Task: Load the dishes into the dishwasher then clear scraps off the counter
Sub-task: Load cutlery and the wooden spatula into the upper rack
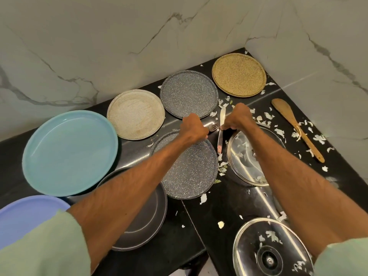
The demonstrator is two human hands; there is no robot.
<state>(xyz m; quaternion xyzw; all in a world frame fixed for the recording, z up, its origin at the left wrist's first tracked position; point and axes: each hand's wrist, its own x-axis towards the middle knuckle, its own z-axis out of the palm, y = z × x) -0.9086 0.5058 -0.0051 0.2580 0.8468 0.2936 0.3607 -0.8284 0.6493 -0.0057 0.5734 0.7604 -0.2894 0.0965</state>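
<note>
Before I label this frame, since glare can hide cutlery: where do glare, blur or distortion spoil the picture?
Head view: warm glare streaks the steel lid, the steel pot and the black counter; head view: the wide angle bends the counter's edges and stretches the sleeves at the bottom corners; head view: the fork in the left hand looks slightly soft but readable.

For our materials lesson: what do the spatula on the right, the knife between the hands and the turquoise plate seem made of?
Spatula: wood, by its matt brown, uneven surface. Knife: likely stainless steel, silvery and reflective. Turquoise plate: glazed ceramic or melamine, smooth with a soft sheen; the look leaves it open.
</note>
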